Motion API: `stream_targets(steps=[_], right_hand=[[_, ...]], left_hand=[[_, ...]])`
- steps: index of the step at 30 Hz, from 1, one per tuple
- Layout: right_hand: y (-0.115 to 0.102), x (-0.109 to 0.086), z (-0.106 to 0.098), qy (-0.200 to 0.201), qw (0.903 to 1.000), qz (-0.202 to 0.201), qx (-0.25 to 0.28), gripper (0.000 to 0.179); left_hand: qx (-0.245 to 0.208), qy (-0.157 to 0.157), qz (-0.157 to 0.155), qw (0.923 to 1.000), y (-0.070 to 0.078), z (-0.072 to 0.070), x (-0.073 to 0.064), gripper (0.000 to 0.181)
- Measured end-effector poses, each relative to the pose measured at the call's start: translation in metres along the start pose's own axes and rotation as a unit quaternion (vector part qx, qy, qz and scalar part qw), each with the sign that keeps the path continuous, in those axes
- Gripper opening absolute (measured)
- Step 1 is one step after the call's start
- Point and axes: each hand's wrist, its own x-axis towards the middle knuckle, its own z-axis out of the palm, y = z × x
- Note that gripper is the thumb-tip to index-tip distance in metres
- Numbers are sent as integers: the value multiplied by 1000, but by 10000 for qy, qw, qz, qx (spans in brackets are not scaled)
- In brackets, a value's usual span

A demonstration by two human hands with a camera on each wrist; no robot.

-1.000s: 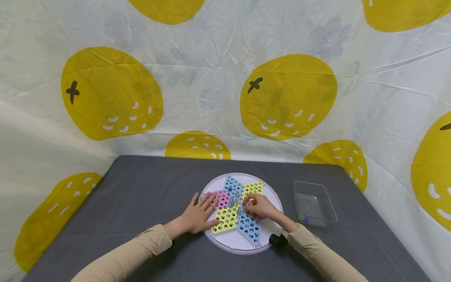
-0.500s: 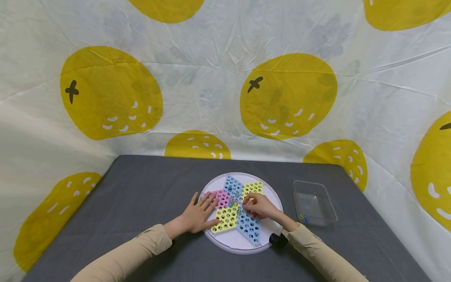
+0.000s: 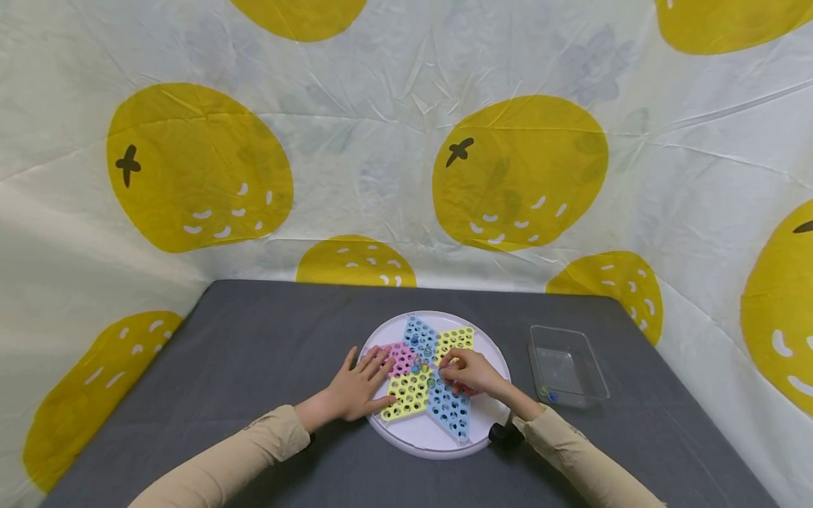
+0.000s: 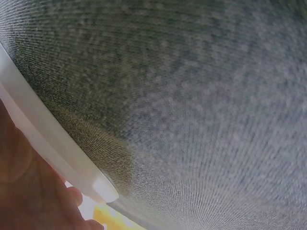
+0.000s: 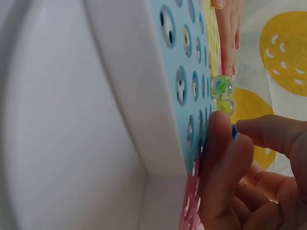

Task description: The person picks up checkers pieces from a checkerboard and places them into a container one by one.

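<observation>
A round white Chinese checkers board (image 3: 438,451) lies on the table, its star (image 3: 447,407) made of pink, yellow and blue perforated sections. My left hand (image 3: 357,386) rests spread on the board's left side, over the pink and yellow sections. Near the star's centre, my right hand (image 3: 473,372) pinches a blue marble (image 5: 234,132) between thumb and forefinger; the fingers cover most of it. Clear glass marbles with coloured swirls, one green-swirled marble (image 5: 222,87) among them, sit in holes close to the right fingertips. Other marbles (image 3: 415,340) stand in the far blue section.
A clear plastic box (image 3: 597,384) stands to the right of the board, with a few marbles (image 3: 551,397) in its near left corner. Dark grey cloth (image 3: 286,339) covers the table. Behind it hangs a white curtain (image 3: 365,155) with yellow fruit prints.
My right hand and wrist have shifted very slightly to the right, still over the star's centre. The left hand stays in place on the board.
</observation>
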Motion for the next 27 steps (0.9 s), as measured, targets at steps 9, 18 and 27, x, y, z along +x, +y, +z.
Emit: stream_targets(steps=[9,18,27], right_hand=[[0,-10,-10,221,9997,-15,33,17],[0,-26,-30,423,9985,-303,-179,19],[0,-48,-51,597,9979,-149,-193,23]], left_hand=[[80,-139,-88,9998,1,-1,0,70],[-39,-17,23,10000,2,-5,-2,70],[-36,44,80,10000,2,-6,-4,70]])
